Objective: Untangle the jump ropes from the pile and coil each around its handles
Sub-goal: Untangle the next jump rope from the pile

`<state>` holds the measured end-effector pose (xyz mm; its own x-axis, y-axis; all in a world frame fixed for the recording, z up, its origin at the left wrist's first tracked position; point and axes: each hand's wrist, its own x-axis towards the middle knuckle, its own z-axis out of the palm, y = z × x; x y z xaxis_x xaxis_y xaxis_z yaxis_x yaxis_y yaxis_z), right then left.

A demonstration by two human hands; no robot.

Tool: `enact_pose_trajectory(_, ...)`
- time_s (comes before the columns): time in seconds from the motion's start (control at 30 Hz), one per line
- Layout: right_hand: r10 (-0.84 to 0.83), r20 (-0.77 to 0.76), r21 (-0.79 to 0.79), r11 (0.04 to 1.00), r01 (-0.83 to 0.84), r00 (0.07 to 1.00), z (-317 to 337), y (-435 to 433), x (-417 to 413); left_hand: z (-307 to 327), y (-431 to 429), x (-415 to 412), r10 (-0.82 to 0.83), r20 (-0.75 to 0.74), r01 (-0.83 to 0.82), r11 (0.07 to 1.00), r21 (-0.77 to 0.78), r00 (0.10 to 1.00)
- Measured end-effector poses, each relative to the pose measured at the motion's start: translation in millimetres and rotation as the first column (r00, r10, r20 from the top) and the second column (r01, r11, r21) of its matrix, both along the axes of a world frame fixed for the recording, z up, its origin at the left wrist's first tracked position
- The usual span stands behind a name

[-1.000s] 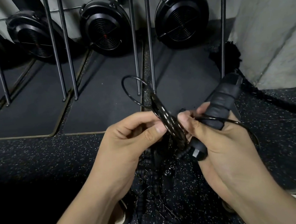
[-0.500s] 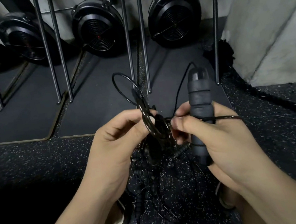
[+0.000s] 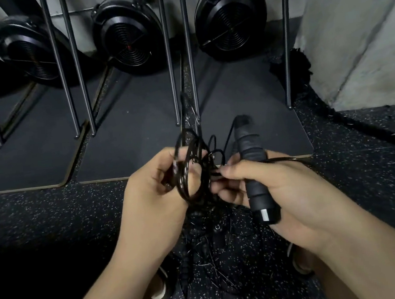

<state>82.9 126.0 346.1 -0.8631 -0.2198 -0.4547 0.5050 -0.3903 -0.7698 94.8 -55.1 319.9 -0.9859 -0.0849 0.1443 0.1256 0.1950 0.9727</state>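
Note:
My left hand [image 3: 153, 198] grips a small coil of thin black jump rope cord [image 3: 189, 172] at chest height. My right hand [image 3: 291, 193] holds a black foam jump rope handle [image 3: 252, 160] upright in its palm, and its thumb and forefinger pinch the cord beside the coil. A strand runs off to the right over my right hand. Below both hands a tangled pile of black jump ropes [image 3: 209, 250] hangs down to the speckled floor, with beaded cords and thin wires mixed together.
Three black fan-wheel machines [image 3: 128, 34] stand on dark mats [image 3: 131, 136] behind vertical metal bars [image 3: 168, 55]. A concrete pillar [image 3: 362, 34] rises at right, with a thick black battle rope [image 3: 349, 121] along its base. My shoes [image 3: 160, 284] show by the pile.
The handle in my right hand swung from tilted right to upright. The big loop above my left hand got drawn down into a tighter coil, and both hands came closer.

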Motion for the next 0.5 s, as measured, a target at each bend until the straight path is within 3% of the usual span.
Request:
enact_pose_trajectory(0.13, 0.069, 0.087, -0.147, 0.988, -0.055, 0.994, 5.1, 4.7, 0.0, 6.0, 4.2, -1.4, 0.014, 0.024, -0.014, 1.0, -0.009, 1.0)
enact_pose_trajectory(0.3, 0.047, 0.178, -0.289, 0.957, 0.007, 0.983, 5.0, 3.0, -0.2, 9.7, 1.4, -5.2, -0.022, 0.007, 0.022, 0.997, 0.074, 1.0)
enact_pose_trajectory(0.5, 0.002, 0.057, -0.266, 0.964, 0.013, 0.998, 4.6, 5.3, -3.7, 10.0, -3.9, -1.0, -0.088, 0.026, 0.086, 0.995, 0.048, 0.996)
